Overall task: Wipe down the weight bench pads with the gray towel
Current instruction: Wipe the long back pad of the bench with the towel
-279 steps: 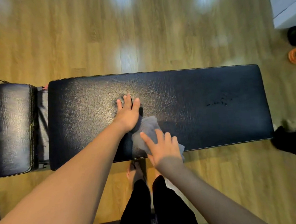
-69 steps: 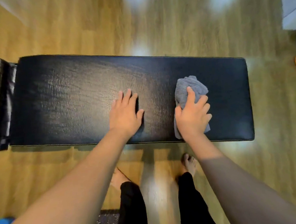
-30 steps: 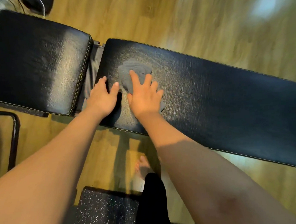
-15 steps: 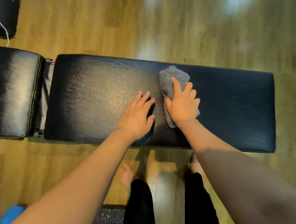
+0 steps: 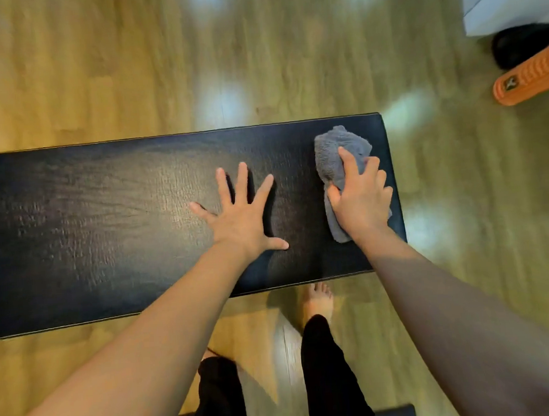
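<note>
The wooden floor [image 5: 130, 72] fills the view, and across it lies the long black bench pad [image 5: 107, 224], its long axis running left to right, with its right end in view and its left end cut off by the frame. The left hand [image 5: 244, 216] rests flat near the middle of the pad, fingers spread wide and holding nothing, seemingly to brace. The right hand [image 5: 361, 199] presses down on the gray towel [image 5: 336, 159], fingers curled over it and pinning it against the pad just beside the right end. The bunched towel stretches from the far edge toward the near one, across the pad's length. With the towel at the very end of this pad, the wipe looks well along here, though no clear mark shows which stretches are already done. Any other pad is out of view, so that part cannot be judged. An orange roller [image 5: 528, 76] lies well apart at the upper right.
</note>
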